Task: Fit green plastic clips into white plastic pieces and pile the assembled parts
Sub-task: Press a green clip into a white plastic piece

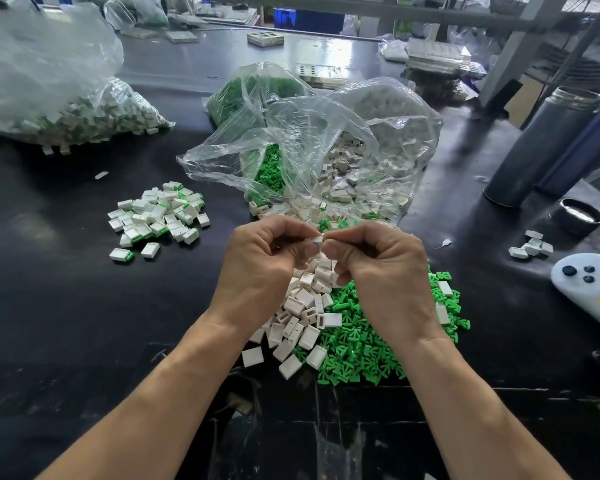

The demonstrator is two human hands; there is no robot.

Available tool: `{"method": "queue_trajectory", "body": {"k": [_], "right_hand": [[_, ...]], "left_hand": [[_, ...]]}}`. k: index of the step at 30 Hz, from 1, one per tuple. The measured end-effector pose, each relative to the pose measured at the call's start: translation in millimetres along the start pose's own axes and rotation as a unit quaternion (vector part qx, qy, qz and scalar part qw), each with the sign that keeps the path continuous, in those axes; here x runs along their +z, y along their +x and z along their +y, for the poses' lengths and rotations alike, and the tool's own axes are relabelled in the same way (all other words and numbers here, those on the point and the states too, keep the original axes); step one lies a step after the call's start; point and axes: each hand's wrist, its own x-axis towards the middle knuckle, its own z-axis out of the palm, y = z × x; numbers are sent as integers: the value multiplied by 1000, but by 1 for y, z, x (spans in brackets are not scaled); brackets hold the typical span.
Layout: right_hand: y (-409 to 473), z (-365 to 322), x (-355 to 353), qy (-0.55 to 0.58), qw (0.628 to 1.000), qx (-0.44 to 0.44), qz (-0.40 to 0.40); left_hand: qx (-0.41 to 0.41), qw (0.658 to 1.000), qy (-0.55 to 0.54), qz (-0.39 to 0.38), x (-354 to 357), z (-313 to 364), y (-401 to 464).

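Nearest the camera, loose stock lies on the black desk: a heap of white plastic pieces with a spread of green plastic clips touching it at its 3 o'clock side. Just above that heap the two hands meet fingertip to fingertip. The left hand pinches a small white piece with curled fingers; the right hand is curled too and pinches toward the piece's open end, though whatever it holds is hidden by the fingers. The fitting step looks to be in hand, and the next move probably calls for a straight push until the clip seats, then a toss onto the assembled pile at 10 o'clock of the hands, where white blocks show green at one end. Beyond the hands, at 12 o'clock, an open clear bag spills more white pieces and green clips; farther at 10 o'clock a second bag holds finished parts.
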Motion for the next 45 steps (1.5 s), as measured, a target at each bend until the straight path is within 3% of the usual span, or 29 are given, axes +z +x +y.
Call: {"method": "queue_trajectory", "body": {"k": [15,24,28,32,39,45], "right_hand": [[-1,1,1,59,998,38,-2],[6,-4,-7,48,997,57,-14],[5,-7,-2,35,994,102,18],[3,-12,1,52,991,125,-1],[0,-11,11,34,987,156,-18],[2,-8,15,108,983,139,-52]], "left_hand": [[-14,1000,-6,12,5,-7,-1],[-35,999,-5,-34,0,-5,5],[-35,998,-2,-46,5,-1,1],[-17,998,26,-52,11,2,-2],[-30,998,-12,-56,18,2,-5],[-40,993,-90,-69,20,0,-7]]}}
